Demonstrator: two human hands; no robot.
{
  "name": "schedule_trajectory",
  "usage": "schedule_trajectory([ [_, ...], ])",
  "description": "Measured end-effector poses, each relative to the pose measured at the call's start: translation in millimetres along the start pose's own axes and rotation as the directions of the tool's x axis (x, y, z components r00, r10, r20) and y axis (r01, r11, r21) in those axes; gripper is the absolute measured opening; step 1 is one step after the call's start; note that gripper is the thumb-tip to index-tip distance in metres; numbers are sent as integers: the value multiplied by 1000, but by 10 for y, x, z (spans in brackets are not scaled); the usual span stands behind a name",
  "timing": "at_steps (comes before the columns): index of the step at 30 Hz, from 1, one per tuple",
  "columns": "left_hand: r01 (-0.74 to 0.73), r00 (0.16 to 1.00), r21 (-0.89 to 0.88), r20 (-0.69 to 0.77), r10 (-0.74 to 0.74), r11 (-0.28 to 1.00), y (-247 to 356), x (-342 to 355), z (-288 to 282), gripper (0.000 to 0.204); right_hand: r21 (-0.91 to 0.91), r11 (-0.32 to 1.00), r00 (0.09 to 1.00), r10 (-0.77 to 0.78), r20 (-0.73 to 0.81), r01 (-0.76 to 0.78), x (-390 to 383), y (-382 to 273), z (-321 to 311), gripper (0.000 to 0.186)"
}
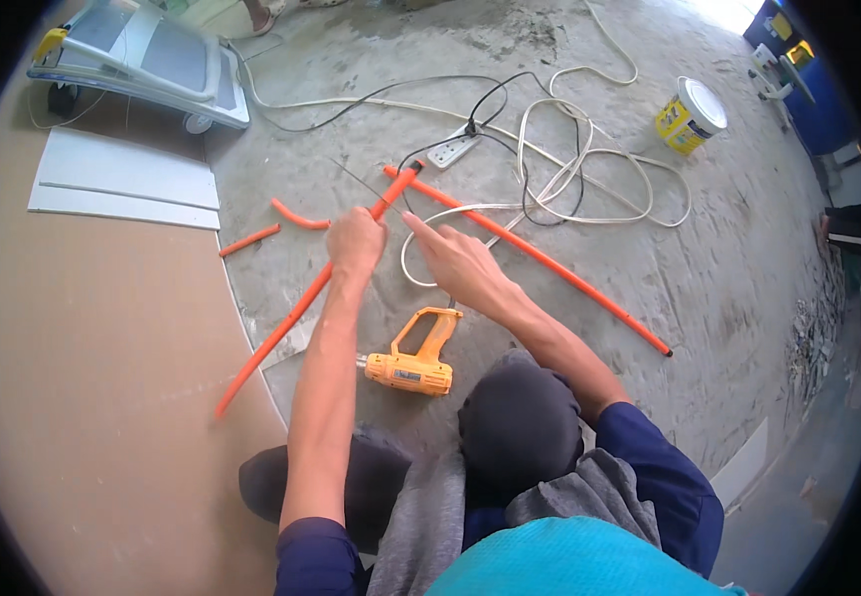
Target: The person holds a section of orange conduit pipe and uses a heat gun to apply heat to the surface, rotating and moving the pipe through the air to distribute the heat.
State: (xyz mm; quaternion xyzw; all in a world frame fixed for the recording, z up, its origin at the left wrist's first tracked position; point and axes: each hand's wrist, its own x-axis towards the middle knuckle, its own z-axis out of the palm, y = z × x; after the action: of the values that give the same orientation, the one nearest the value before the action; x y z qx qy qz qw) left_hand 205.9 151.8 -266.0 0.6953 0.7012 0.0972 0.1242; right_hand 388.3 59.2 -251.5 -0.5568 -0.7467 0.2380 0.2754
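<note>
My left hand (356,241) is wrapped round an orange plastic pipe (286,326), which slants from the lower left up to a dark end. In my right hand (458,266) is one end of a thin, dark, blade-like strip (356,179), which lies across the pipe just above my left fist. Whether it has teeth is too small to tell. A second, longer orange pipe (559,266) rests on the floor to the right, partly behind my right hand. Below my hands, a yellow-orange heat gun (412,372) lies on its side.
Two short orange pipe pieces (249,240) lie left of my hands. Beyond are a white power strip (453,149) and tangled cables (579,184). A yellow and white bucket (691,115) stands far right. Boards (122,318) cover the left side, below a folded trolley (157,60).
</note>
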Motion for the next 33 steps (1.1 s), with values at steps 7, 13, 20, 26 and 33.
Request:
schedule_trajectory([
  [7,26,998,31,49,-28,999,183,40,-39,33,56,998,997,-8,-72,12,7,154,-26,47],
  [13,56,998,95,22,-58,994,-32,34,-213,31,20,999,998,28,63,-29,-342,5,-128,48],
  [20,-48,997,46,58,45,998,-1,26,-36,33,-21,998,998,-55,-42,54,131,21,138,51],
  [26,-148,981,-4,126,147,989,557,-74,92,30,-120,991,998,68,-7,-68,-116,285,-227,59],
  [33,-32,995,39,92,28,999,41,64,283,34,-71,997,998,14,-59,-18,-90,252,124,71],
])
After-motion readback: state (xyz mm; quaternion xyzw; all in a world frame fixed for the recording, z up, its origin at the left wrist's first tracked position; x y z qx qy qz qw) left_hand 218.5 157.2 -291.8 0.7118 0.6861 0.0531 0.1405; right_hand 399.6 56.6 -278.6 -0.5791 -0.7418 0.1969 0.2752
